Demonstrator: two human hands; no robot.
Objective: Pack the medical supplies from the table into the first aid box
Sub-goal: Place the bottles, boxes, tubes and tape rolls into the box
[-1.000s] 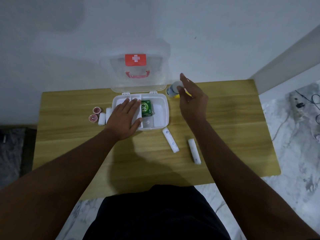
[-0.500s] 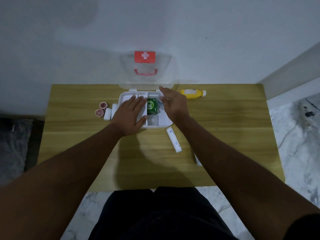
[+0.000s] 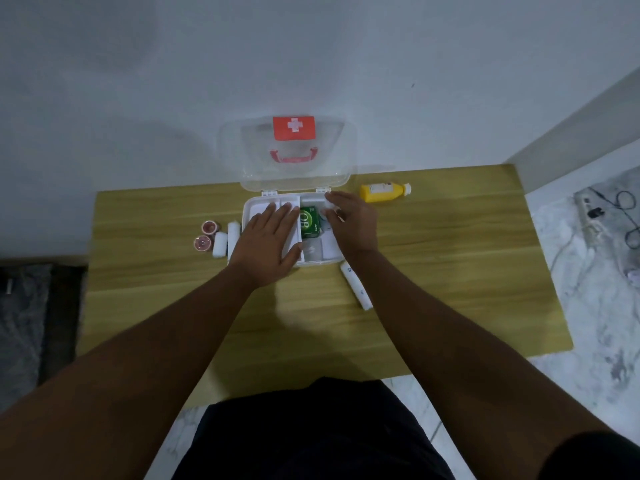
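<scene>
Flat and open, the left hand (image 3: 268,242) still presses the first aid box (image 3: 313,259). Right hand (image 3: 353,223) has settled lower inside, its grip indiscernible; the yellow bottle (image 3: 382,192) is unmoved.

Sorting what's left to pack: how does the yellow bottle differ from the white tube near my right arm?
The yellow plastic bottle is stout, lying crosswise at the table's far edge; the white tube is slim, lying diagonally nearer the person. The bottle has a label; the tube shows small marks. Both lie outside the first aid box.
</scene>
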